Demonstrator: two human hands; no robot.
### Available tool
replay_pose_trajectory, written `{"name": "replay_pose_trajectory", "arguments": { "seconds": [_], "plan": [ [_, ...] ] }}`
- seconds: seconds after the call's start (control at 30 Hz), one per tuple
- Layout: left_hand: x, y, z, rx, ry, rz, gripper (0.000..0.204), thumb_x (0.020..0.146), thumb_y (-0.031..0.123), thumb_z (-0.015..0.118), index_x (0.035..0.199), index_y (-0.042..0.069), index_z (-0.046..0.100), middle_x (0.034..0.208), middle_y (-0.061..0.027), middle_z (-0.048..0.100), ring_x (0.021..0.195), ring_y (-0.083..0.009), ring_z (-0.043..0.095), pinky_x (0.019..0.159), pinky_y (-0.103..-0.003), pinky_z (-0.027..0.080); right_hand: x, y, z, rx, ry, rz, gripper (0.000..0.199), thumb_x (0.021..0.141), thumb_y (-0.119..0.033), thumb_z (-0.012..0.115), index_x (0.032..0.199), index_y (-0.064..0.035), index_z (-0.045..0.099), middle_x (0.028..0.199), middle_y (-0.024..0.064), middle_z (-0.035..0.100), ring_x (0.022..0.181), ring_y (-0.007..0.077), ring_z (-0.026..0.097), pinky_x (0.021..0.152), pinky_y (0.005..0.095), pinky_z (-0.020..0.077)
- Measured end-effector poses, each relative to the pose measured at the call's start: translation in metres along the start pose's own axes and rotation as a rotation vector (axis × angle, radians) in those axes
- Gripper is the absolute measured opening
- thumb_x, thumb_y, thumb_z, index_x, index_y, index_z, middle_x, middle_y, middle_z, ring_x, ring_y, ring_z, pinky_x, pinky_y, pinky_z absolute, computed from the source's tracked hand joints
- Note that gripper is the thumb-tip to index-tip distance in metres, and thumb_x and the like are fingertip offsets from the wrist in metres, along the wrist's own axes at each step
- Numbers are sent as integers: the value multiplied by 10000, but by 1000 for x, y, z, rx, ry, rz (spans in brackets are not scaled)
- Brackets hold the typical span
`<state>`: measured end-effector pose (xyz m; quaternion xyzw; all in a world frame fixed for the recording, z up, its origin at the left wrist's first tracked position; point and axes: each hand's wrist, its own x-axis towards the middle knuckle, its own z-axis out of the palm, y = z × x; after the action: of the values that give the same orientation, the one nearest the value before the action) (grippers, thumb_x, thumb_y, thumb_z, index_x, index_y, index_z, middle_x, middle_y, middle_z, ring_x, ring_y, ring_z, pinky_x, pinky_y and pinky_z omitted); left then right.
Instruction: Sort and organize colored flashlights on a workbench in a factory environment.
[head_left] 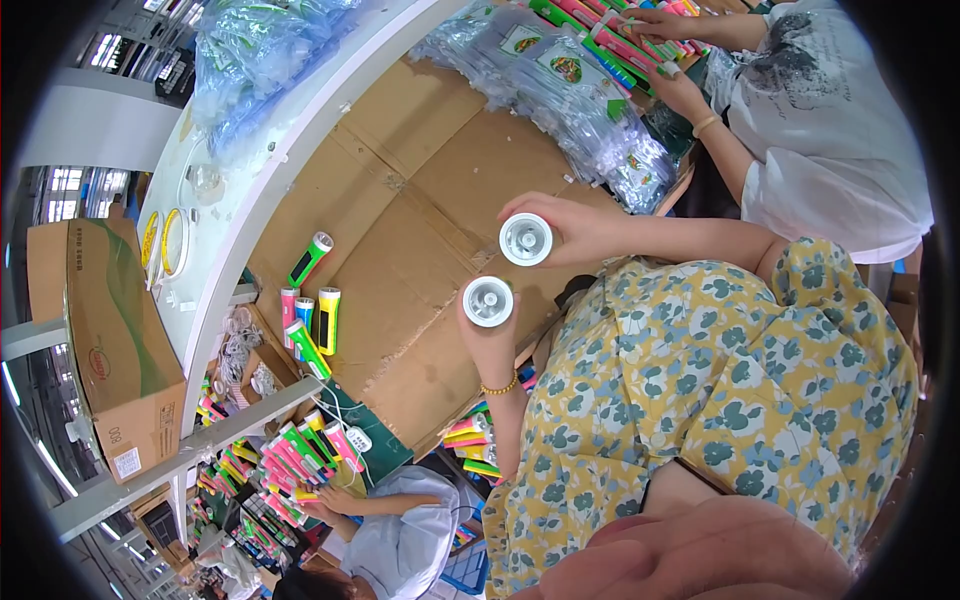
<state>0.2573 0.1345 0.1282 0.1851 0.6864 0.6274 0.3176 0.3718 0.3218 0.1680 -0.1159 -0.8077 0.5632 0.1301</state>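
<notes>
Torches [488, 302] with round white rims and silvery reflectors face up above the brown cardboard-covered bench [410, 260], left grip [490, 343] closed around one, right grip [572, 234] around another; likely light, stiff, smooth, best held below the rims.

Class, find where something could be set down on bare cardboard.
Bare cardboard stretches between the white shelf and the upper-right plastic bags, continuing down between the flashlight cluster and the left hand. It's crowded where those bags lie and around the cluster.
</notes>
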Motion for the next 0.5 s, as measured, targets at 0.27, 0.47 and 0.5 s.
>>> {"name": "replay_pose_trajectory", "arguments": {
  "seconds": [0.27, 0.47, 0.5],
  "plan": [
    [3, 7, 6, 120, -73, 243, 522, 658, -13, 755, 1107, 26, 492, 1090, -95, 567, 1018, -187, 545, 898, -313, 441, -2, -25, -33, 624, -189, 170, 436, 809, -126, 656, 1201, -42, 484, 1197, 68, 561, 1101, 141, 508, 962, 321, 386],
    [1, -3, -11, -77, -98, 188, 542, 706, -36, 700, 1183, 40, 455, 1112, -97, 559, 1023, -192, 542, 910, -334, 443, 14, -24, -70, 777, 68, 261, 345, 876, -259, 586, 1142, -61, 494, 1106, 74, 612, 1004, 118, 535, 836, 288, 420],
    [1, -8, -16, -322, -157, 137, 547, 730, -30, 678, 1216, 48, 438, 1125, -96, 554, 1033, -202, 539, 924, -347, 437, 13, -22, -66, 590, 120, 169, 351, 872, -268, 593, 1135, -57, 493, 1072, 76, 623, 983, 123, 549, 833, 287, 420]
  ]
}}
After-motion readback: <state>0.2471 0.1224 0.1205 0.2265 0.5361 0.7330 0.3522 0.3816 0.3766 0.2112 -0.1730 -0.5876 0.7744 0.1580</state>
